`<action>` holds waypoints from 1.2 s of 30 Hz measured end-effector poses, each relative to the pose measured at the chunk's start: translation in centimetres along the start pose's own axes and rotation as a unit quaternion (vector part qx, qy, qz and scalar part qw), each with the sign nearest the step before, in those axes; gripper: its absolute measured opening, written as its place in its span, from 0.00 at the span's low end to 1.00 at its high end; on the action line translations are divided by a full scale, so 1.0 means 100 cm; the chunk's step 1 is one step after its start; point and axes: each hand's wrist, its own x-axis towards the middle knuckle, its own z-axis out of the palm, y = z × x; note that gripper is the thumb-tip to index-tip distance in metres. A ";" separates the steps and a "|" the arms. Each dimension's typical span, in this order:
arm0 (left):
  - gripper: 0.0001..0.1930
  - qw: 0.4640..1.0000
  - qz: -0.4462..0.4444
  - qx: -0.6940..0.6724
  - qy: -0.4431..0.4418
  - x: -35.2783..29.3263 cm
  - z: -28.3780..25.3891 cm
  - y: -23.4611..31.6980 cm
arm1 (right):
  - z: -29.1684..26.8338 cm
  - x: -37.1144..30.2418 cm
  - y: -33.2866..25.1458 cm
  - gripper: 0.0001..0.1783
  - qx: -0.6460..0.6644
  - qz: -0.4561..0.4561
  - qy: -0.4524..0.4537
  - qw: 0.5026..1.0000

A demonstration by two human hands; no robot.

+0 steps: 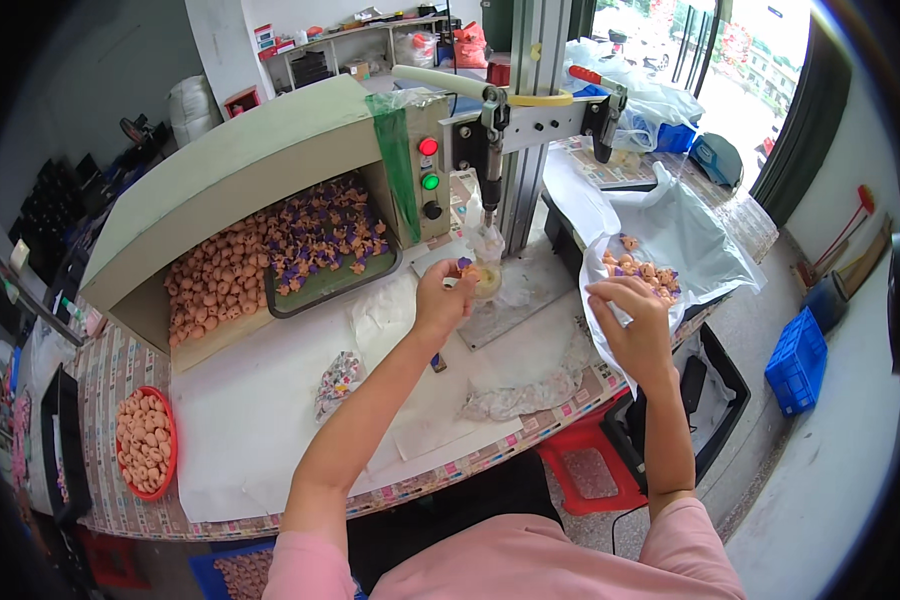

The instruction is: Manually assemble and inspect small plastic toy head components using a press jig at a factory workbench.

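Under the press head point(489, 190) left hand point(440, 300) fingers pinch a small purple-and-peach piece point(465, 266) – could get nipped there – right hand point(635, 320) loosely curled, empty, over the bag point(690, 240).

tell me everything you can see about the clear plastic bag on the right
The clear plastic bag is thin, crinkled and whitish, lying open on the table's right end, its edge drooping over the side. Inside sits a small heap of orange and purple pieces. The right hand hovers at its mouth; contact is unclear.
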 end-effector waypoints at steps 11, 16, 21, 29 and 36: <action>0.11 0.909 0.298 0.288 0.041 0.017 0.033 -0.016 | -0.010 0.042 -0.017 0.07 0.038 -0.088 -0.055 0.994; 0.12 0.920 0.260 0.289 0.055 0.013 0.036 -0.019 | 0.014 0.106 -0.027 0.10 0.087 -0.207 0.106 0.969; 0.12 0.913 0.252 0.309 0.080 0.009 0.041 -0.019 | 0.040 0.181 -0.028 0.22 -0.024 -0.206 0.195 0.959; 0.15 0.908 0.267 0.309 0.096 0.006 0.034 -0.016 | 0.014 0.215 -0.047 0.28 0.338 -0.015 0.089 0.937; 0.17 0.943 0.148 0.288 0.080 -0.018 0.003 -0.005 | 0.039 0.162 -0.017 0.19 0.384 -0.043 0.149 0.910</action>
